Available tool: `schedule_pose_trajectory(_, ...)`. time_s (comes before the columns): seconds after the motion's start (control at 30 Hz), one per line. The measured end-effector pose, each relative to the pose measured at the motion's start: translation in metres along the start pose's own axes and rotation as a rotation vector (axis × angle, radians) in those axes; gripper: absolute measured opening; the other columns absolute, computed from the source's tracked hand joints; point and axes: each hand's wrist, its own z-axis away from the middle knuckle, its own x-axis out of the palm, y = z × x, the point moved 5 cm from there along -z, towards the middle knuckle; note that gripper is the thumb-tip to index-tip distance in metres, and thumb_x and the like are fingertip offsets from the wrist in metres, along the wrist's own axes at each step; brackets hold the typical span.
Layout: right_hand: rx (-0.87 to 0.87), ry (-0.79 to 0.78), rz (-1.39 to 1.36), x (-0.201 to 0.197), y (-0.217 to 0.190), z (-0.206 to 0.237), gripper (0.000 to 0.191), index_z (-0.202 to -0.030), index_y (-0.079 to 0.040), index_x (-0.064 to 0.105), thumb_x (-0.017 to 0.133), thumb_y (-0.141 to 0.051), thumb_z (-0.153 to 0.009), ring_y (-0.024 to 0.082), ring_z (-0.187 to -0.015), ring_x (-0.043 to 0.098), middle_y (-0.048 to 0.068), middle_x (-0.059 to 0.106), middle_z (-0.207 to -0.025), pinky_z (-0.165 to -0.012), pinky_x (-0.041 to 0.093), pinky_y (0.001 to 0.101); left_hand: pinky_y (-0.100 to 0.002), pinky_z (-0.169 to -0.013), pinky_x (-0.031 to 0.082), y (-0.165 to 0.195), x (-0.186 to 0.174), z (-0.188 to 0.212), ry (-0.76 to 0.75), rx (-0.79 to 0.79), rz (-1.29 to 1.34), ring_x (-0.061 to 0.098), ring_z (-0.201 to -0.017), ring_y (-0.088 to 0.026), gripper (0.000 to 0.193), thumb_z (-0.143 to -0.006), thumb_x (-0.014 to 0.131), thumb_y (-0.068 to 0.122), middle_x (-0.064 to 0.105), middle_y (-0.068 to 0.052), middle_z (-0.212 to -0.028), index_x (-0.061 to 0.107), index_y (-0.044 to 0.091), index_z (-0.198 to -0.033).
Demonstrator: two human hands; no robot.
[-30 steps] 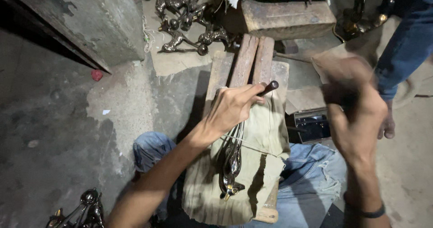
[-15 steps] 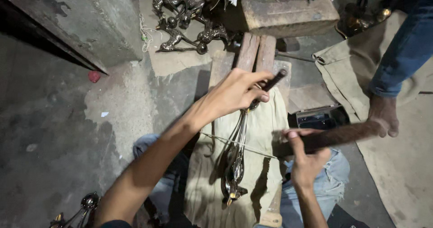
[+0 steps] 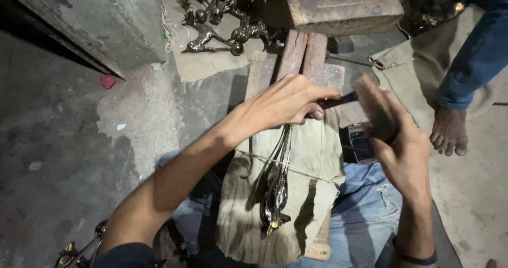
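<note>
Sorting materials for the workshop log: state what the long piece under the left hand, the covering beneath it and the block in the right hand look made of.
Long piece: metal, likely brass, dark with glossy highlights. Covering: coarse olive-tan cloth, creased and frayed. Block in the right hand: probably wood, brown, motion-blurred. The left hand grips a dark tool.

I saw a rough grey concrete floor [image 3: 63,157], a concrete wall [image 3: 100,14] top left, dim lighting, and a weathered wooden block [image 3: 344,8] behind.
</note>
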Motion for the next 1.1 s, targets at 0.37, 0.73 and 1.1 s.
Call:
schedule_pose_trajectory(0.37, 0.08, 0.13, -0.053, 0.01, -0.016, 0.02, 0.072, -0.156, 0.002, 0.035, 0.071, 0.002, -0.093, 0.019, -0.086, 0.063, 0.015, 0.06, -0.111, -0.076, 0.053, 0.0317, -0.035, -0.042, 0.051, -0.002, 0.011, -0.006, -0.117, 0.043, 0.04, 0.07, -0.053, -0.019, 0.059, -0.079, 0.072, -0.005, 0.076, -0.011, -0.077, 0.063, 0.011, -0.135)
schedule_pose_trajectory(0.73, 0.039, 0.207, -0.102, 0.03, -0.003, 0.046, 0.067, -0.154, -0.001, 0.041, 0.074, 0.002, -0.095, 0.014, -0.094, 0.063, 0.012, 0.062, -0.113, -0.083, 0.055, 0.0293, -0.04, -0.061, 0.058, 0.007, 0.01, -0.005, -0.109, 0.199, -0.154, 0.073, -0.073, -0.031, 0.065, -0.065, 0.078, -0.006, 0.075, -0.016, -0.082, 0.068, 0.01, -0.128)
schedule_pose_trajectory(1.1, 0.029, 0.272, -0.348, 0.054, 0.008, 0.074, 0.032, -0.127, -0.001, 0.058, 0.073, -0.003, -0.099, 0.014, -0.089, 0.065, 0.005, 0.067, -0.1, -0.087, 0.056, 0.0285, -0.04, -0.061, 0.058, -0.016, 0.0, -0.007, -0.067, -0.013, 0.076, 0.078, -0.072, -0.025, 0.051, -0.079, 0.081, 0.007, 0.075, -0.022, -0.095, 0.067, 0.001, -0.126)
